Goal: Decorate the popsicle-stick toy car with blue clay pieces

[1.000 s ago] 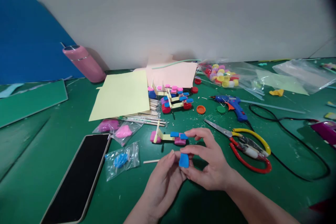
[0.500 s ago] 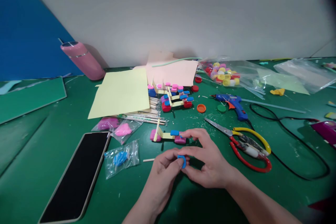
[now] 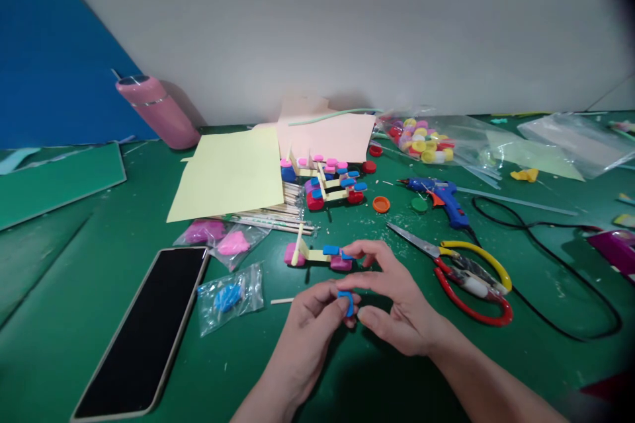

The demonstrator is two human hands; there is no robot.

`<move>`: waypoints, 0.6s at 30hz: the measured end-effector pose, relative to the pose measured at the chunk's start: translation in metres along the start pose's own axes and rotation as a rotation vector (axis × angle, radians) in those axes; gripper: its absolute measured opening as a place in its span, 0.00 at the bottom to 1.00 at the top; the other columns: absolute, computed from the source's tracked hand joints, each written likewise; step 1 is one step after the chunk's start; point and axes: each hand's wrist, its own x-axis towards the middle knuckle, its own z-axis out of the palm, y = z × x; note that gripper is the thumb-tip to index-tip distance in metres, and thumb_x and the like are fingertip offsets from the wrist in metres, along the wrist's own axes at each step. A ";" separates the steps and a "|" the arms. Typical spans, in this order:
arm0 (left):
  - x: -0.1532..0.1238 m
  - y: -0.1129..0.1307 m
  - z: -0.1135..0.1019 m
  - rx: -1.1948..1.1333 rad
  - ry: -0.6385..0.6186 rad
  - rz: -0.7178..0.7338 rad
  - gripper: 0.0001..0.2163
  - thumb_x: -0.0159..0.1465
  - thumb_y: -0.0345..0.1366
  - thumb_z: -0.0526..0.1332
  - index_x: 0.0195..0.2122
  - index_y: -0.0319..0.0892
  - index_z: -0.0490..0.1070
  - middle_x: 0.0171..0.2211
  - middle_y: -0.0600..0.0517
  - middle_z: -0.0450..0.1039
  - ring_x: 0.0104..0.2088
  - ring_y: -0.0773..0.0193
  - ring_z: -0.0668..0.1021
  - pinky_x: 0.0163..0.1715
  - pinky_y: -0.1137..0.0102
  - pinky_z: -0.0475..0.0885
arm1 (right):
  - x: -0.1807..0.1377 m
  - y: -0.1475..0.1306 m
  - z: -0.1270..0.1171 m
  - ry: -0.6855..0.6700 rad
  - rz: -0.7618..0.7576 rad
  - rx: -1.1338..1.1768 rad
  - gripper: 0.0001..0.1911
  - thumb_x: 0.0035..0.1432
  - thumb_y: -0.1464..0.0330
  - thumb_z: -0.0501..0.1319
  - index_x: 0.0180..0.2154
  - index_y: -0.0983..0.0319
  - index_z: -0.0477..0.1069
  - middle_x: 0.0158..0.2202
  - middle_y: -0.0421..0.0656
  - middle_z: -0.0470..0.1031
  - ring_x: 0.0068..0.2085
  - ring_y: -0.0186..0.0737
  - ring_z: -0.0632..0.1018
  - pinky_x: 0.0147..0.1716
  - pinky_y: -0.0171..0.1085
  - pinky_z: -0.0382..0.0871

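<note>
My left hand (image 3: 315,320) pinches a small flat piece of blue modelling clay (image 3: 349,305) between thumb and fingers. Over it from the right reaches my right hand (image 3: 399,297), its fingers spread; one fingertip is at the top of the blue piece and the thumb is apart from it. Just beyond my hands stands a small toy car (image 3: 316,255) with pink wheels, a pale stick body and blue clay on it; my right index fingertip overlaps its right end in view. A thin white stick (image 3: 280,301) shows left of my left hand, partly hidden.
Finished-looking toy cars (image 3: 335,195) stand farther back. Scissors (image 3: 446,264) and a blue glue gun (image 3: 436,195) with its cord lie right. A phone (image 3: 149,330), bagged blue clay (image 3: 229,297) and yellow paper (image 3: 228,175) lie left. Bottle caps (image 3: 421,139) fill a bag behind.
My right thumb has moved away from the blue clay, opening a gap. My left hand still holds the piece, turned slightly. The view has shifted a little.
</note>
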 end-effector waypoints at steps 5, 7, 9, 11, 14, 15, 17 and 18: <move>-0.001 -0.001 0.000 0.030 -0.021 0.011 0.04 0.51 0.33 0.63 0.29 0.42 0.76 0.25 0.54 0.72 0.28 0.70 0.69 0.32 0.74 0.64 | 0.001 0.000 0.002 0.001 0.006 0.035 0.15 0.54 0.61 0.53 0.41 0.59 0.71 0.48 0.46 0.59 0.49 0.44 0.64 0.46 0.42 0.58; -0.001 -0.001 0.000 0.037 -0.019 0.007 0.05 0.52 0.33 0.63 0.30 0.43 0.76 0.25 0.54 0.73 0.27 0.70 0.69 0.32 0.74 0.63 | 0.000 0.000 0.003 -0.002 0.029 0.044 0.16 0.55 0.59 0.53 0.42 0.59 0.71 0.48 0.46 0.59 0.49 0.44 0.64 0.46 0.42 0.58; -0.001 -0.001 0.000 0.042 -0.018 0.007 0.05 0.52 0.33 0.62 0.30 0.43 0.76 0.25 0.54 0.73 0.27 0.70 0.69 0.32 0.74 0.63 | 0.000 0.000 0.003 -0.011 0.046 0.063 0.17 0.55 0.58 0.53 0.42 0.59 0.70 0.48 0.46 0.58 0.49 0.44 0.64 0.46 0.42 0.59; -0.001 -0.001 0.000 0.044 -0.015 0.012 0.05 0.52 0.32 0.62 0.30 0.43 0.76 0.25 0.54 0.73 0.27 0.70 0.69 0.32 0.74 0.63 | 0.000 -0.001 0.004 -0.025 0.058 0.090 0.19 0.54 0.56 0.52 0.40 0.61 0.70 0.48 0.47 0.58 0.50 0.45 0.64 0.47 0.42 0.60; -0.001 0.000 0.001 0.022 0.002 0.007 0.04 0.52 0.32 0.62 0.29 0.42 0.75 0.25 0.54 0.73 0.26 0.70 0.69 0.31 0.73 0.63 | 0.001 -0.002 0.005 -0.036 0.060 0.102 0.21 0.54 0.54 0.51 0.40 0.62 0.70 0.47 0.48 0.59 0.50 0.46 0.64 0.47 0.44 0.60; 0.000 0.000 0.002 0.014 0.006 0.004 0.04 0.51 0.33 0.63 0.28 0.41 0.75 0.25 0.53 0.72 0.26 0.70 0.69 0.31 0.73 0.63 | 0.001 -0.002 0.005 -0.025 0.059 0.090 0.21 0.55 0.54 0.50 0.40 0.61 0.70 0.47 0.48 0.60 0.49 0.46 0.64 0.47 0.44 0.61; 0.000 0.001 0.002 -0.003 0.007 0.001 0.03 0.51 0.32 0.62 0.26 0.40 0.75 0.24 0.53 0.72 0.25 0.70 0.68 0.30 0.73 0.63 | 0.001 -0.002 0.004 0.018 0.050 0.048 0.21 0.56 0.55 0.49 0.41 0.60 0.70 0.46 0.48 0.61 0.48 0.45 0.66 0.45 0.44 0.62; 0.000 0.001 0.002 -0.011 0.005 -0.002 0.03 0.51 0.32 0.62 0.25 0.39 0.75 0.24 0.53 0.72 0.25 0.70 0.68 0.29 0.73 0.63 | 0.001 -0.001 0.004 0.038 0.040 0.026 0.20 0.57 0.55 0.48 0.40 0.60 0.71 0.46 0.48 0.61 0.47 0.45 0.66 0.44 0.43 0.62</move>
